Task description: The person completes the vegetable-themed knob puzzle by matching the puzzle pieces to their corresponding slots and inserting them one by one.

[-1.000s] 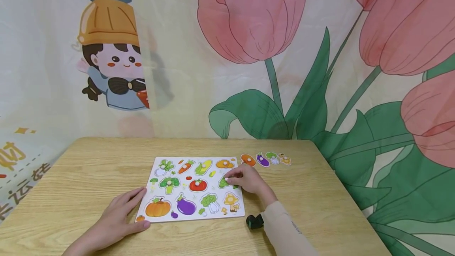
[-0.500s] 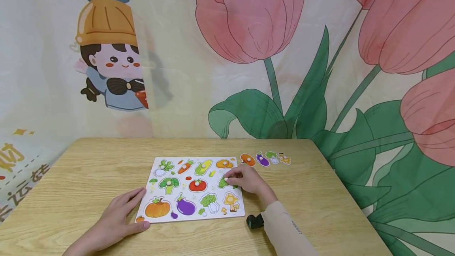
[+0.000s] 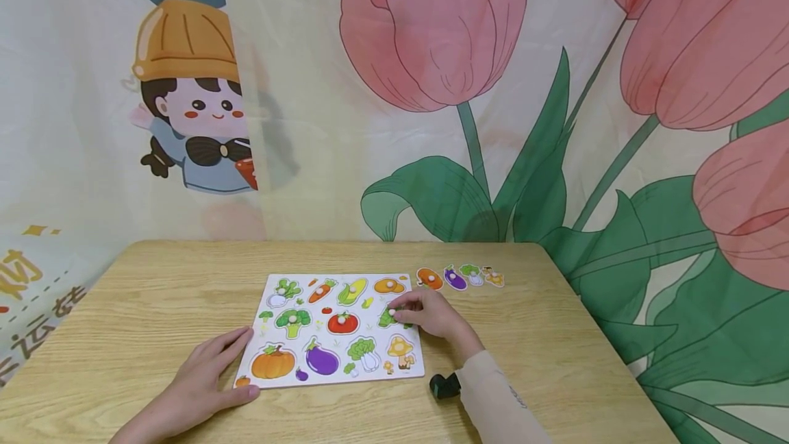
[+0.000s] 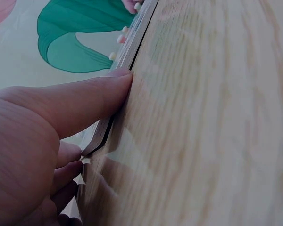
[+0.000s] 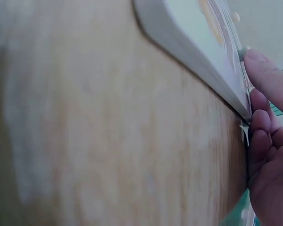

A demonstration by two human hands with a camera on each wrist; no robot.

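The step in hand looks like the lifting of one piece out of a vegetable puzzle board (image 3: 333, 327), with the other hand steadying the board.

At the left, the left hand (image 3: 203, 379) lies flat on the worktop (image 3: 154, 293) with its fingers (image 4: 85, 96) straight and relaxed, grasping nothing. The left wrist view shows the index fingertip touching the board's edge near its near left corner, so the hand braces the board rather than holds it.

The board sits in the middle of the worktop, most of its pieces seated: a pumpkin (image 3: 274, 362), an eggplant (image 3: 322, 357), a tomato (image 3: 343, 322) and others.

Further right, the right hand (image 3: 431, 314) rests over the board's right side, its fingers (image 5: 269, 80) curled, the fingertips pinching the small white knob of a green vegetable piece (image 3: 390, 317). That piece still appears to lie in its slot in the board's right column, middle row; whether it has begun to rise cannot be told.

Past the board's far right corner, four loose pieces (image 3: 460, 277) lie in a row on the worktop.

In my judgement the next move calls for a straight upward pull on the knob, while the left hand keeps the board from shifting.
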